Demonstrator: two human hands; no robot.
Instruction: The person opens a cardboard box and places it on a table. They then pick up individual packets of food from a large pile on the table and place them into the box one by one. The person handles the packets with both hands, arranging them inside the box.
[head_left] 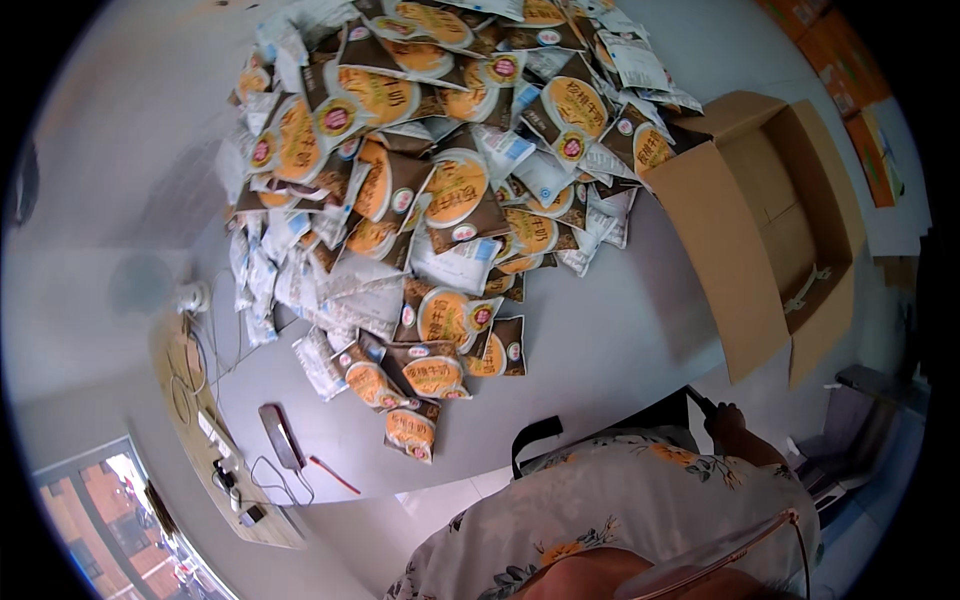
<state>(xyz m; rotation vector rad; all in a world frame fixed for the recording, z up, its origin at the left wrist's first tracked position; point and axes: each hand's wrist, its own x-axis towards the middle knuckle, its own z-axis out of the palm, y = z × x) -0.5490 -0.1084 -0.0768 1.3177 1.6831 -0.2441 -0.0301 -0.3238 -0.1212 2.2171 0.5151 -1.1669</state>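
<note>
My right hand (733, 428) is at the lower right, closed on a thin black bar (700, 398) beside the table's front edge; what the bar belongs to is partly hidden by my flowered clothing. My left hand is not in view. A black strap (535, 433) lies over that edge nearby. A large heap of brown-and-orange and white pillow packets (455, 190) covers the grey table (600, 350), with several packets (410, 430) lying nearer me. An open cardboard box (720, 230) stands tilted flaps outward at the right of the heap.
At the left lie a dark oblong object (281, 435), a red pen-like stick (335, 475), cables and a power strip (218, 440) on a wooden board (275, 525). Orange cartons (870, 155) are stacked at the far right, above a dark chair-like object (845, 420). A window (105, 520) is at the lower left.
</note>
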